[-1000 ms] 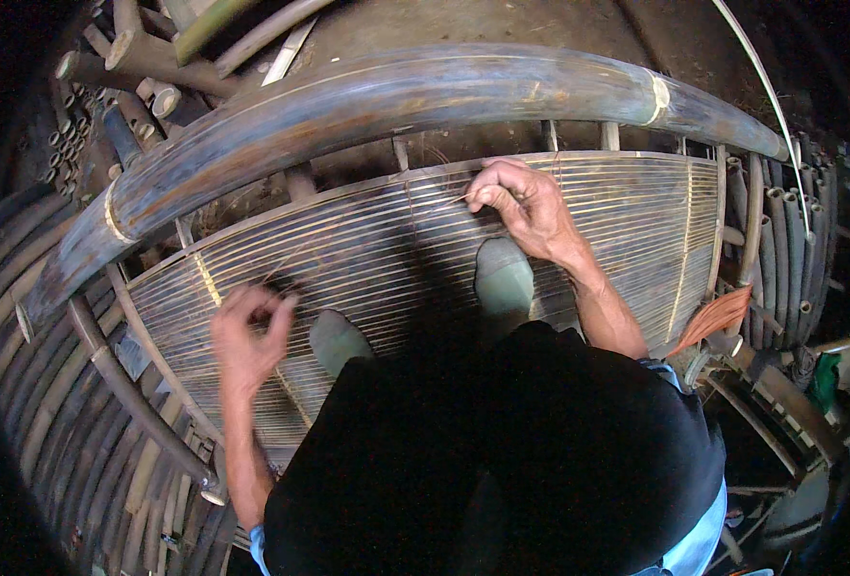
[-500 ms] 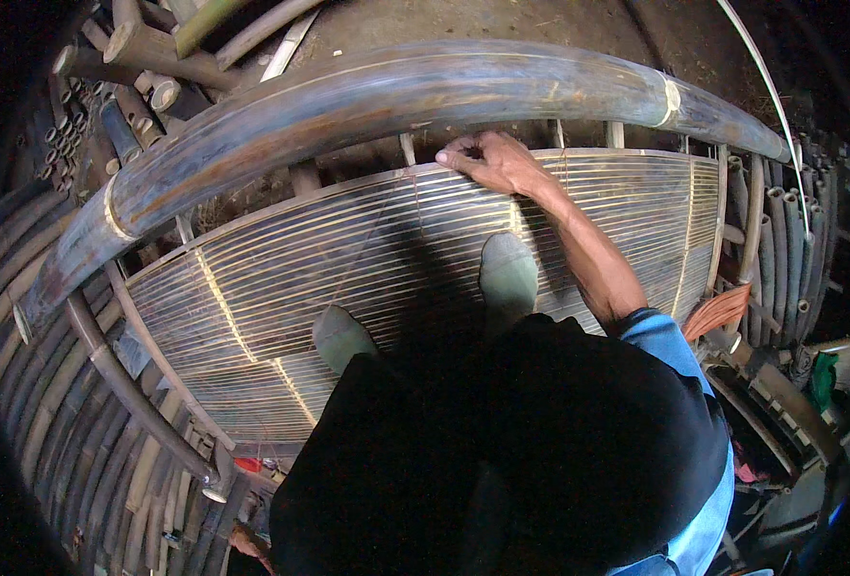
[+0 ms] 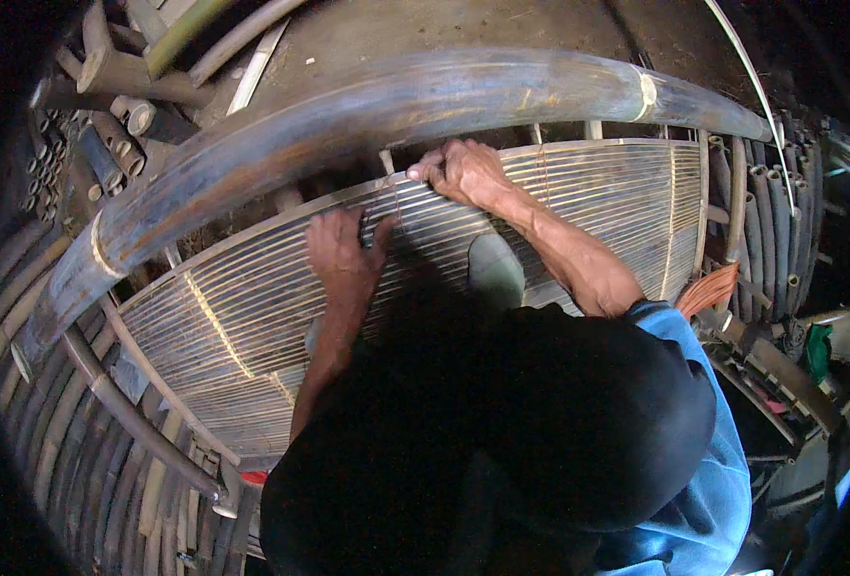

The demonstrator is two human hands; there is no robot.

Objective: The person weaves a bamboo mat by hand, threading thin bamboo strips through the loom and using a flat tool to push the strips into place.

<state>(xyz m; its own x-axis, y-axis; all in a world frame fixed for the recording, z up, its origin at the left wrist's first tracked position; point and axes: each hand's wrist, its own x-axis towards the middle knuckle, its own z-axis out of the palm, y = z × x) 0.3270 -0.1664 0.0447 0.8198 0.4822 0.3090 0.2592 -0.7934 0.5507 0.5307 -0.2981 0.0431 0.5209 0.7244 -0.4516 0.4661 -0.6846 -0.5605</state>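
Observation:
A slatted bamboo panel [image 3: 281, 278], made of many thin parallel strips, lies under me within a bamboo frame. My left hand [image 3: 343, 245] is over the slats close to the far rim, thumb and fingers apart, nothing visible in it. Just right of it, my right hand [image 3: 463, 175] is curled at the panel's far rim strip [image 3: 540, 151], thumb side leftward. What its closed fingers pinch, if anything, is hidden. A thin reddish cord [image 3: 394, 200] crosses the rim between the hands. Beyond the rim runs a thick bamboo pole [image 3: 377, 101].
My socked foot [image 3: 495, 269] stands on the slats; the other is mostly hidden behind my left forearm. Bamboo poles [image 3: 84, 442] are stacked at left, more poles [image 3: 766, 226] at right. A bundle of orange-brown cord [image 3: 708, 290] hangs by the panel's right edge.
My left hand has come in from below and reached the slats near the far rim. My right hand has curled more at the rim. The whole view has shifted slightly.

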